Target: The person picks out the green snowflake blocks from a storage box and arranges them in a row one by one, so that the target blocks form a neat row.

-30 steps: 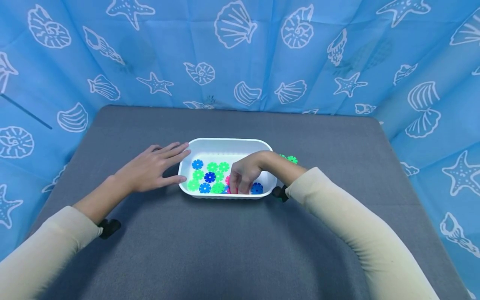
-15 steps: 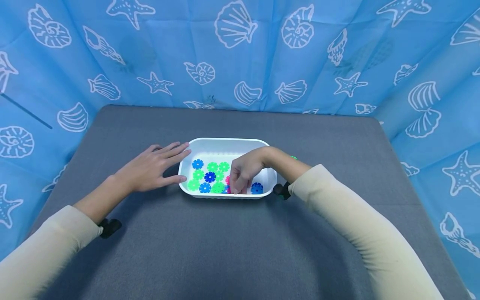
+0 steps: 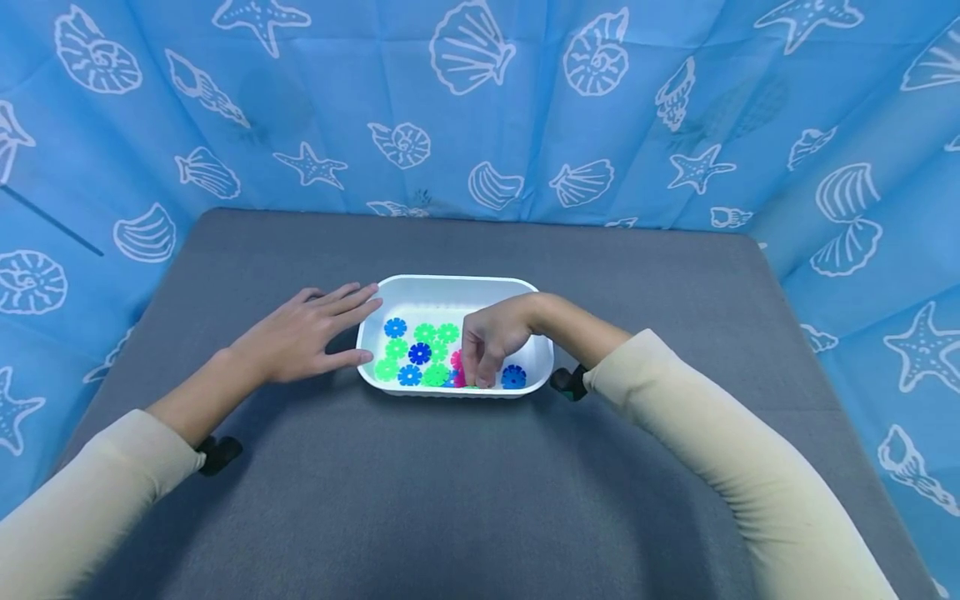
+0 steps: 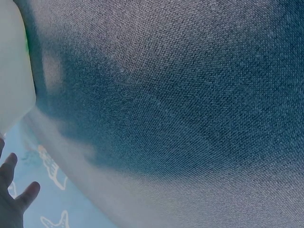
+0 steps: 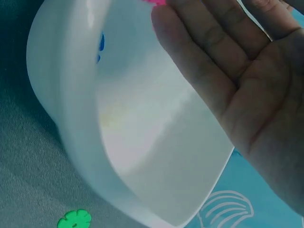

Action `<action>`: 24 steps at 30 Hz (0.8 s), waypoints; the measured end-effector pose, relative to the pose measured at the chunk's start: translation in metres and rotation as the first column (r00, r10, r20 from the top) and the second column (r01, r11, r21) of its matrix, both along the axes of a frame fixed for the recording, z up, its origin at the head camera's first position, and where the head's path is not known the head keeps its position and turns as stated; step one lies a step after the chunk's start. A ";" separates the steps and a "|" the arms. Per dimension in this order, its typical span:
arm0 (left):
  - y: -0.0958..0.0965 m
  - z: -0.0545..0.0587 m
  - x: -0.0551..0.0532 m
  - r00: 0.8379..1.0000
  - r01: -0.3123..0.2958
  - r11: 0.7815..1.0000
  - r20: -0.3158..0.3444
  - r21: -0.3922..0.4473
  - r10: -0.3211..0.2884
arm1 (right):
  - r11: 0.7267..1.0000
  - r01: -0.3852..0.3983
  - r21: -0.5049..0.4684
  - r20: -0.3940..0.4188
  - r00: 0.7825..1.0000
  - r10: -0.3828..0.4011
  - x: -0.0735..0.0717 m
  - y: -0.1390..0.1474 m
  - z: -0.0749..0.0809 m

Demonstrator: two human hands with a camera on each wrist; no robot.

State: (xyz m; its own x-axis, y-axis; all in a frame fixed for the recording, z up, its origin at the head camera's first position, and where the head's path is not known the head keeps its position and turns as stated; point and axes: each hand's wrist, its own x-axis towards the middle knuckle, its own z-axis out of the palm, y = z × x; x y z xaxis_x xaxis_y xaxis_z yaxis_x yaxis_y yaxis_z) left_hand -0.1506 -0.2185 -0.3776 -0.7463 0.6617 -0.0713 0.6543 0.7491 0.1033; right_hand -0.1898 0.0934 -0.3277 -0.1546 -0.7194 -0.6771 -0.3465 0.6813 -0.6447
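A white oval-cornered tray [image 3: 465, 287] holds several flower-shaped plastic discs: green discs [image 3: 425, 333], blue discs [image 3: 513, 377] and pink discs [image 3: 457, 359]. My right hand [image 3: 497, 333] reaches down into it from the right, thumb and fingers pinched at the near wall. A sliver of a green disc [image 3: 471, 386] shows at those fingertips; most of it is hidden. In the right wrist view a pink disc [image 5: 156, 2] sits by the fingers. My left hand [image 3: 300, 337] lies with spread, straight fingers at the tray's left rim, holding nothing.
The tray stands on a table with grey cloth [image 3: 450, 483]. A loose green disc [image 5: 74, 219] lies outside the tray's right end, hidden behind the right forearm in the head view. A blue shell-print curtain [image 3: 480, 125] hangs behind the table.
My right forearm has shifted slightly right and now covers the loose green discs beyond the tray. A green edge has appeared under the right fingertips. The left hand has stayed put.
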 end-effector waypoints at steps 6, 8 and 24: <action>0.001 0.001 0.000 1.000 0.010 1.000 -0.001 -0.003 -0.010 | 0.999 -0.028 -0.014 -0.034 0.999 0.028 0.003 -0.002 -0.001; 0.001 0.001 0.000 1.000 0.010 1.000 -0.004 -0.005 -0.010 | 0.999 -0.032 -0.022 -0.049 0.998 0.031 0.004 -0.002 -0.001; 0.001 0.001 0.000 1.000 0.007 1.000 -0.008 -0.012 -0.007 | 0.998 0.016 -0.053 -0.107 0.994 -0.022 0.006 0.008 0.006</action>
